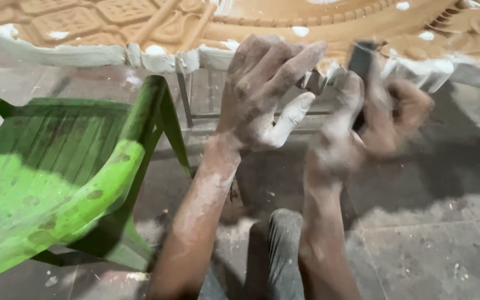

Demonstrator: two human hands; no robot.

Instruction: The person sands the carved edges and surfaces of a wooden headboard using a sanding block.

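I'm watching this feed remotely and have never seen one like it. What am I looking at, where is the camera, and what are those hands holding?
There is no machine here: a person works with two bare hands, and the single camera sits on their head, looking down past their arms. Both hands are dusted with white powder.

The left hand rests its fingers on the white, rough edge of a large tan carved panel, which fills the top of the picture and bears raised ornament with white patches.

The right hand is blurred by motion. It grips a dark tool held up at the same edge; the blur hides what kind of tool it is.

To the left stands a green plastic chair, splashed with spots. Below is a grey tiled floor with white crumbs, and the person's knee shows between the arms.
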